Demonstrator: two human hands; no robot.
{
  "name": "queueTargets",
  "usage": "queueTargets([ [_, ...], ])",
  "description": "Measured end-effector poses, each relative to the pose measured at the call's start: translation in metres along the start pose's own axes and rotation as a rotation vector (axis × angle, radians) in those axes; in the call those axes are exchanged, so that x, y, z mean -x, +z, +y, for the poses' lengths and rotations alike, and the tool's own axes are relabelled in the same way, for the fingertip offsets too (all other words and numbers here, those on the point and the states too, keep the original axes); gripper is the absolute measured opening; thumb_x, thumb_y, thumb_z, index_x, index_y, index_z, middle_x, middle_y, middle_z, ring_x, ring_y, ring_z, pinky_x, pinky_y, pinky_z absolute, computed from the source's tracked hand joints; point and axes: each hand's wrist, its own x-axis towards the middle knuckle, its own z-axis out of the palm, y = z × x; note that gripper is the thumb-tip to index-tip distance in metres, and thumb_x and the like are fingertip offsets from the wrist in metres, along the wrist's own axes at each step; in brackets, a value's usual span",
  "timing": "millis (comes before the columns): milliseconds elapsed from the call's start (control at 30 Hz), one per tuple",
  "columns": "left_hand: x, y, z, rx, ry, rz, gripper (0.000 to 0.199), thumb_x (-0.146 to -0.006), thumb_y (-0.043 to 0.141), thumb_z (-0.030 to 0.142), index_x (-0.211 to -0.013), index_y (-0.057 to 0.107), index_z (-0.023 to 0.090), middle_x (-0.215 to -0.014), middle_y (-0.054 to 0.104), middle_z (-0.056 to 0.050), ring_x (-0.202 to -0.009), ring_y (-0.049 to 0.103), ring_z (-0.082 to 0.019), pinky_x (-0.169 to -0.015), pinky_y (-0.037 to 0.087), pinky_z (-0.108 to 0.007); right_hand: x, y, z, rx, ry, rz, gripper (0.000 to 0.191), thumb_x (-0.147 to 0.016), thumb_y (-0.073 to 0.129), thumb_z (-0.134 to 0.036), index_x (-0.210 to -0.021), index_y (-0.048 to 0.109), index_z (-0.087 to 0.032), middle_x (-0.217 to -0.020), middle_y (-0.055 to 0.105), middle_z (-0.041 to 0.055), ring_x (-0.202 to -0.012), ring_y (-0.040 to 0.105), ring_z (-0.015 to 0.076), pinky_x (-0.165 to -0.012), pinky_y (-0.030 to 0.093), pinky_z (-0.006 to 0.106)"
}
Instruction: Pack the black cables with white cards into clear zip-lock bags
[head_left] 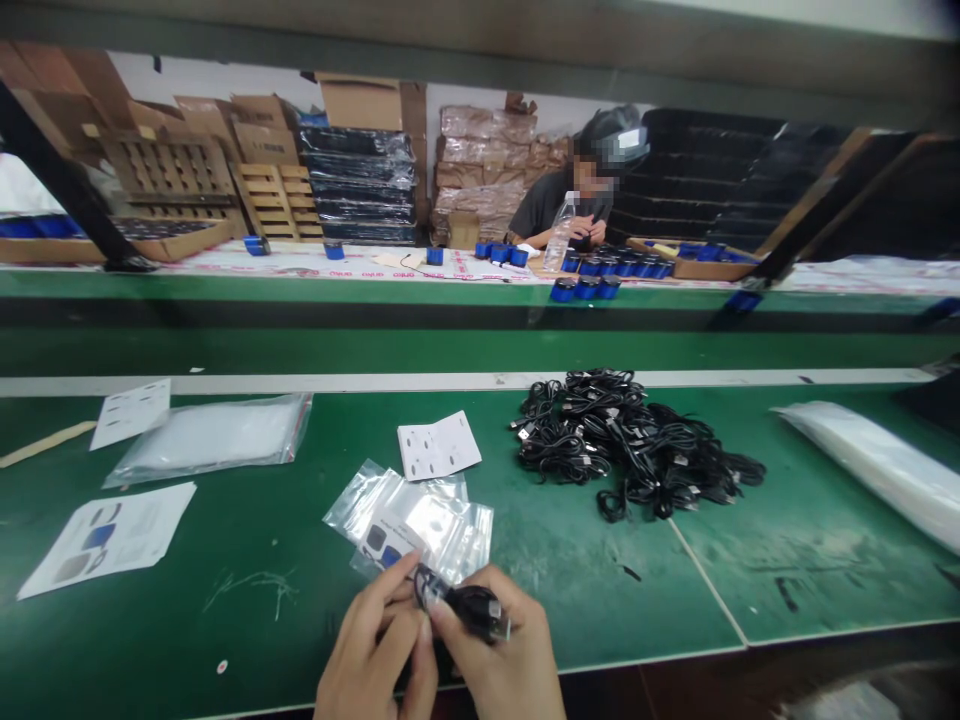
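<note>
While left hand [375, 645] and right hand [517, 655] have one coiled cable [474, 608] in a closed, pinching grip over the near edge of the bench [281, 645], work on it looks unfinished; cable heap [637, 440] by the far edge seems untouched, flat clear bags [442, 520] lie just beyond.

Gap between bags [442, 512] and cables [637, 440]
</note>
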Motion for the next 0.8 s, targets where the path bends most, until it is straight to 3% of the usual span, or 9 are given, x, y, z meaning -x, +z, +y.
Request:
queueTargets([
  [100,-0.002,-0.004,-0.003,-0.067,0.026,-0.006,0.016,-0.088,0.042,0.015,-0.084,0.056,0.022,-0.123,0.052,-0.01,-0.1,0.058,-0.021,-0.08,0.051,-0.031,0.004,0.0,0.006,-0.063,0.006,-0.089,0.027,-0.073,0.069,-0.04,-0.065,0.059,-0.016,-0.057,0.054,-0.0016,-0.053,0.046,0.012,-0.052,0.042,0.023],
  [167,-0.004,-0.009,-0.007,-0.107,0.079,-0.043,0.013,-0.087,0.045,0.017,-0.087,0.057,0.021,-0.122,0.053,-0.011,-0.101,0.058,-0.022,-0.079,0.053,-0.031,0.009,-0.005,0.01,-0.117,0.011,-0.183,0.035,-0.075,0.067,-0.048,-0.087,0.069,-0.015,-0.074,0.066,0.0055,-0.065,0.058,0.0178,-0.061,0.049,0.027],
  [233,-0.006,-0.014,-0.011,-0.132,0.122,-0.084,0.011,-0.086,0.047,0.018,-0.089,0.057,0.022,-0.123,0.054,-0.012,-0.101,0.059,-0.021,-0.077,0.054,-0.03,0.013,-0.011,0.012,-0.107,-0.002,-0.196,0.046,-0.078,0.062,-0.052,-0.11,0.067,-0.019,-0.1,0.068,0.0111,-0.083,0.062,0.0235,-0.072,0.052,0.033],
  [300,-0.007,-0.016,-0.012,-0.136,0.126,-0.107,0.011,-0.086,0.047,0.017,-0.087,0.057,0.022,-0.123,0.056,-0.011,-0.101,0.06,-0.021,-0.077,0.055,-0.031,0.015,-0.018,0.01,-0.051,-0.028,-0.242,0.045,-0.084,0.057,-0.047,-0.121,0.061,-0.023,-0.113,0.065,0.0111,-0.092,0.062,0.025,-0.078,0.051,0.035],
  [400,-0.007,-0.015,-0.009,-0.119,0.086,-0.102,0.014,-0.086,0.045,0.016,-0.082,0.056,0.022,-0.122,0.057,-0.01,-0.102,0.059,-0.021,-0.078,0.055,-0.032,0.011,-0.026,-0.004,-0.065,-0.009,-0.515,0.046,-0.085,0.057,-0.032,-0.13,0.053,-0.026,-0.108,0.067,0.0056,-0.091,0.064,0.0222,-0.082,0.05,0.034],
  [467,-0.006,-0.014,-0.006,-0.096,0.073,-0.094,0.015,-0.087,0.044,0.015,-0.08,0.056,0.022,-0.123,0.057,-0.009,-0.1,0.058,-0.021,-0.079,0.054,-0.032,0.007,-0.029,-0.015,-0.124,0.018,-0.63,0.052,-0.082,0.06,-0.026,-0.133,0.049,-0.027,-0.102,0.068,0.0018,-0.092,0.063,0.0211,-0.088,0.047,0.034],
  [600,-0.001,-0.011,0.0,-0.035,0.043,-0.057,0.019,-0.088,0.041,0.013,-0.077,0.055,0.022,-0.13,0.05,-0.008,-0.098,0.054,-0.021,-0.078,0.05,-0.033,0.001,-0.034,-0.027,-0.061,-0.009,-0.584,0.037,-0.081,0.056,-0.02,-0.116,0.064,-0.029,-0.09,0.07,-0.0021,-0.089,0.062,0.0208,-0.085,0.046,0.032],
  [700,0.0,-0.01,0.004,-0.033,0.07,-0.029,0.019,-0.086,0.042,0.009,-0.074,0.052,0.021,-0.133,0.044,-0.009,-0.095,0.052,-0.021,-0.078,0.048,-0.034,-0.002,-0.031,-0.02,-0.025,0.024,-0.492,0.025,-0.078,0.056,-0.017,-0.094,0.074,-0.025,-0.073,0.068,-0.0021,-0.071,0.061,0.0176,-0.068,0.047,0.026],
  [800,-0.001,-0.009,0.011,-0.074,0.131,0.038,0.019,-0.081,0.044,0.005,-0.071,0.05,0.02,-0.128,0.046,-0.009,-0.091,0.05,-0.02,-0.074,0.046,-0.033,-0.004,-0.021,-0.007,0.002,0.072,-0.319,0.008,-0.073,0.062,-0.02,-0.069,0.068,-0.018,-0.055,0.058,-0.0031,-0.052,0.051,0.0124,-0.053,0.041,0.022],
])
